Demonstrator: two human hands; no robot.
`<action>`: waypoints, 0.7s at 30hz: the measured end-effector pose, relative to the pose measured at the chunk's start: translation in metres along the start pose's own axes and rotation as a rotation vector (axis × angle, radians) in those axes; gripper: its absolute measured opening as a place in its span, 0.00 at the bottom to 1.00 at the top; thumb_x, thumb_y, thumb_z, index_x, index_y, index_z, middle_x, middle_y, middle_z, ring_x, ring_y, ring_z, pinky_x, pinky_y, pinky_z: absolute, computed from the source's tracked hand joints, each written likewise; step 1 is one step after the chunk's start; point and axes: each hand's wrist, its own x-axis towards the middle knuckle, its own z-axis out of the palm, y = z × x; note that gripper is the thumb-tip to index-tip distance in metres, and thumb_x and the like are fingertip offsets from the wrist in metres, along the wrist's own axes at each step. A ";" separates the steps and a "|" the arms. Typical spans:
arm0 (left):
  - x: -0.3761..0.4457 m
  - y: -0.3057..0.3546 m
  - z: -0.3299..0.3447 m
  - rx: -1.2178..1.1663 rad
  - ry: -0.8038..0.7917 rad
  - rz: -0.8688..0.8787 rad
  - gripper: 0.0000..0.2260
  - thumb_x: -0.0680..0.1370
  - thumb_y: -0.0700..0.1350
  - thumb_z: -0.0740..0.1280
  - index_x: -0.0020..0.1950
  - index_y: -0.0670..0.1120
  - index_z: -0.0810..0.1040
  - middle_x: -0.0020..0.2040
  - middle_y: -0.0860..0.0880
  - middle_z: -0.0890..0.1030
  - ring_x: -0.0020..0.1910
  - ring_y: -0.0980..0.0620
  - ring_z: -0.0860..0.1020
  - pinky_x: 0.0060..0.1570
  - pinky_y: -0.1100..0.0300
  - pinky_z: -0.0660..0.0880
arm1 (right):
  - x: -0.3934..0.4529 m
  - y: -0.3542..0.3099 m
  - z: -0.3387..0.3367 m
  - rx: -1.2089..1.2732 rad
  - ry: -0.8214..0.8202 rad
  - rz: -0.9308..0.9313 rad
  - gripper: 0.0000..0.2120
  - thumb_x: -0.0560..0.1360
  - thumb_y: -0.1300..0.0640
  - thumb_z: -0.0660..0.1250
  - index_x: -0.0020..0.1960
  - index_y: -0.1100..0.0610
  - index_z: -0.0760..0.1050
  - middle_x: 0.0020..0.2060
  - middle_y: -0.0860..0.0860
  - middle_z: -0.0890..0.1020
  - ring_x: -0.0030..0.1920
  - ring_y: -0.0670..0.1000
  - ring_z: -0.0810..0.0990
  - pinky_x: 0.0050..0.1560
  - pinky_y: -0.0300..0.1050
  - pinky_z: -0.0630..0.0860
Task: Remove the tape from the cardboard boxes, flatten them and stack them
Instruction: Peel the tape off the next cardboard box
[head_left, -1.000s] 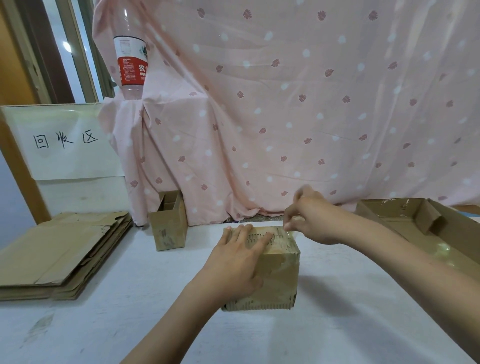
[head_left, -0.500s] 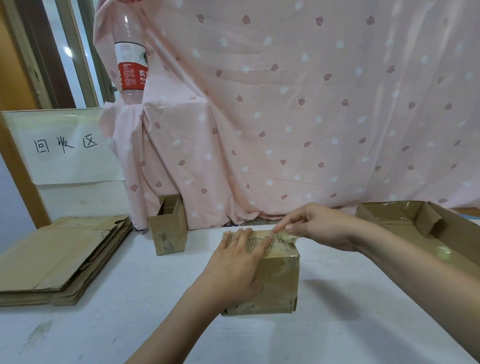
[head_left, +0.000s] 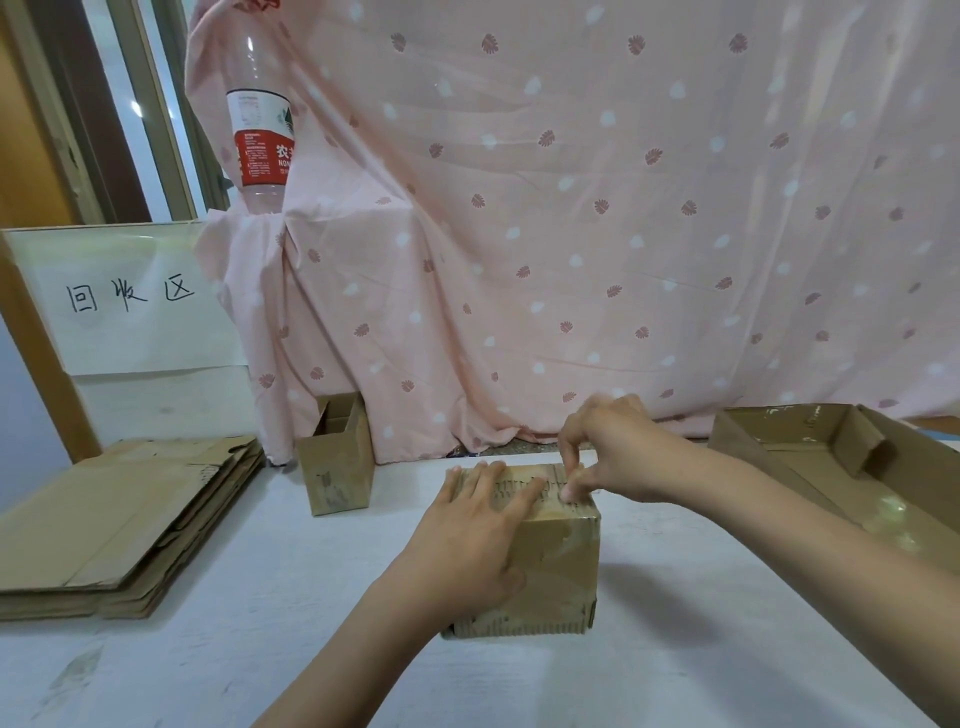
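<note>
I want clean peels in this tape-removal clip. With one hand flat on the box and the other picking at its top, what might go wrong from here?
1. The right hand picks at the tape on the box with fingertips only, so the tape may tear off in shreds.
2. The left hand just presses flat on the box, so a hard pull could slide or tip it.
3. The tape looks clear and glossy, so strips on the side could be missed.

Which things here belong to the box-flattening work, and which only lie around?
For the job:
- taped box, held by left hand, right hand picking at its top
- small open box
- large open box
- flattened cardboard stack

Only lying around:
- plastic bottle
- pink cloth
- paper sign
</note>
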 end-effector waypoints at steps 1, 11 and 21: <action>0.000 0.000 0.000 0.000 -0.001 0.001 0.40 0.76 0.56 0.64 0.80 0.56 0.42 0.78 0.40 0.50 0.79 0.43 0.48 0.77 0.45 0.45 | 0.001 0.001 0.002 0.000 0.005 0.006 0.11 0.66 0.47 0.80 0.39 0.49 0.78 0.54 0.47 0.73 0.59 0.53 0.66 0.55 0.46 0.68; 0.004 -0.005 -0.004 -0.011 0.007 -0.013 0.36 0.76 0.57 0.63 0.79 0.53 0.51 0.77 0.43 0.55 0.77 0.43 0.55 0.77 0.49 0.48 | -0.004 -0.010 0.026 0.385 -0.124 0.027 0.46 0.72 0.32 0.65 0.80 0.49 0.48 0.70 0.49 0.73 0.68 0.47 0.72 0.64 0.40 0.68; -0.009 -0.005 -0.011 -0.010 0.173 -0.100 0.33 0.77 0.49 0.64 0.79 0.52 0.53 0.75 0.48 0.60 0.77 0.47 0.57 0.78 0.46 0.50 | 0.003 -0.022 -0.005 0.058 -0.230 0.130 0.44 0.63 0.35 0.77 0.73 0.44 0.62 0.54 0.42 0.77 0.53 0.49 0.78 0.57 0.46 0.77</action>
